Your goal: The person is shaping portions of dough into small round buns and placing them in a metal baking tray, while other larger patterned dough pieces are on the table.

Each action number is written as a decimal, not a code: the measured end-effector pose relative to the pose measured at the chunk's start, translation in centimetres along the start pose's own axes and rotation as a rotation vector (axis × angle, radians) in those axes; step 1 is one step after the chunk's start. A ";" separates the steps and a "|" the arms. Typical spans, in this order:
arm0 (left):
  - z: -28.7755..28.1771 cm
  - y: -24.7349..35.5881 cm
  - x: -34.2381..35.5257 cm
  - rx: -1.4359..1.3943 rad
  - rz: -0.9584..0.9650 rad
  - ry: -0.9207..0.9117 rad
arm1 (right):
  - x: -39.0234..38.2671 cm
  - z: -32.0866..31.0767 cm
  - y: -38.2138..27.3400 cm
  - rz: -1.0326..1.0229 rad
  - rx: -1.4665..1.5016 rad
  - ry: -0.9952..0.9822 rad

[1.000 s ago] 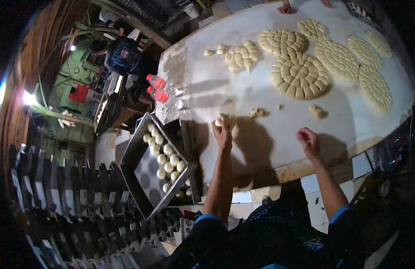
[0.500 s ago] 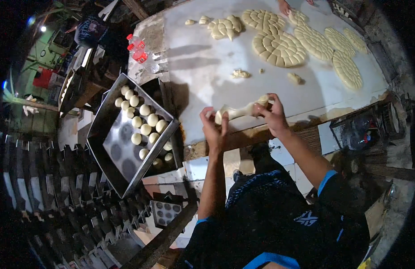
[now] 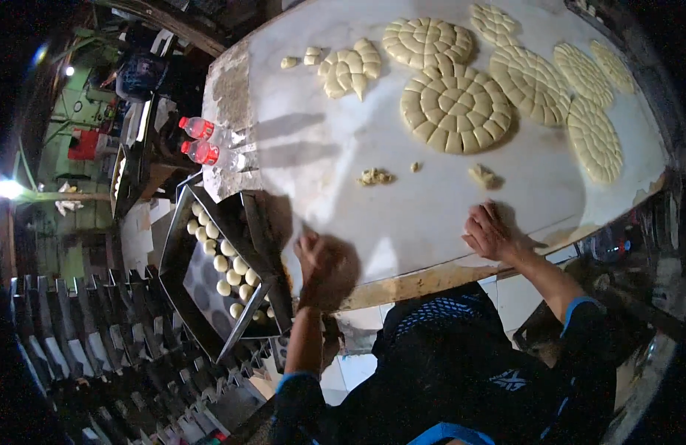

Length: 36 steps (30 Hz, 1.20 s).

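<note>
My left hand (image 3: 315, 258) is closed over the near left edge of the white work table (image 3: 306, 208), beside the metal trays. My right hand (image 3: 488, 231) lies on the table near its front edge, fingers curled under. Whatever either hand may hold is hidden. Just beyond the right hand is a small lump of dough (image 3: 485, 177). Dough scraps (image 3: 375, 176) lie farther left, with a tiny bit of dough (image 3: 415, 167) beside them. Large flattened dough rounds (image 3: 456, 108), scored into many pieces, cover the far right. A partly separated dough round (image 3: 349, 70) lies farther left.
At left a deep metal tray (image 3: 197, 285) holds several round dough balls (image 3: 220, 263), with another metal tray (image 3: 265, 245) leaning against it. Two red-capped plastic bottles (image 3: 203, 153) lie at the table's left edge. Dark stacked metal pans (image 3: 76, 334) fill the lower left.
The strip of dough stretched between both hands is no longer visible. My hands have moved apart, the left one leftward and the right one rightward, down to the table. The view has shifted.
</note>
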<state>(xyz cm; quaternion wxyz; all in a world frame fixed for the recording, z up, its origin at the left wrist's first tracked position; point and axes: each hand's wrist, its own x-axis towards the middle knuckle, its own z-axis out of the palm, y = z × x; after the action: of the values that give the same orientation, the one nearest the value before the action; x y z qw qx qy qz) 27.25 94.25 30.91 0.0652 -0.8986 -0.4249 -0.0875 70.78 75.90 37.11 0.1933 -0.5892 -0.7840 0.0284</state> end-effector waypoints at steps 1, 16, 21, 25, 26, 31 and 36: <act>-1.6 0.0 3.8 -0.120 -0.028 -0.065 | 2.1 -1.4 -0.1 -0.008 0.014 -0.007; -4.3 4.9 6.2 -0.318 -0.222 0.051 | 10.8 -0.5 1.8 -0.119 0.162 0.082; -2.6 10.5 9.2 -0.620 -0.331 0.359 | 11.4 5.7 -3.6 0.114 0.191 0.105; -5.1 9.8 1.4 -0.520 -0.063 -0.054 | 5.0 4.3 -1.5 -0.172 0.229 -0.092; -5.6 8.6 1.5 -0.522 -0.071 -0.047 | 5.0 3.3 0.0 -0.059 0.209 -0.101; -2.1 -0.2 8.4 -0.437 -0.248 0.460 | 14.3 2.8 -0.3 0.152 0.009 0.148; -2.8 6.0 10.5 -0.709 -0.192 0.342 | 13.1 6.0 -6.0 0.382 0.179 0.255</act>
<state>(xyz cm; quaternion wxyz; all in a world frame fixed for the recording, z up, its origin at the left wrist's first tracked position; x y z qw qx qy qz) 38.21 97.84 35.58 -0.1875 -0.7942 -0.4334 -0.3825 60.23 87.41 36.76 0.3331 -0.7060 -0.6221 0.0592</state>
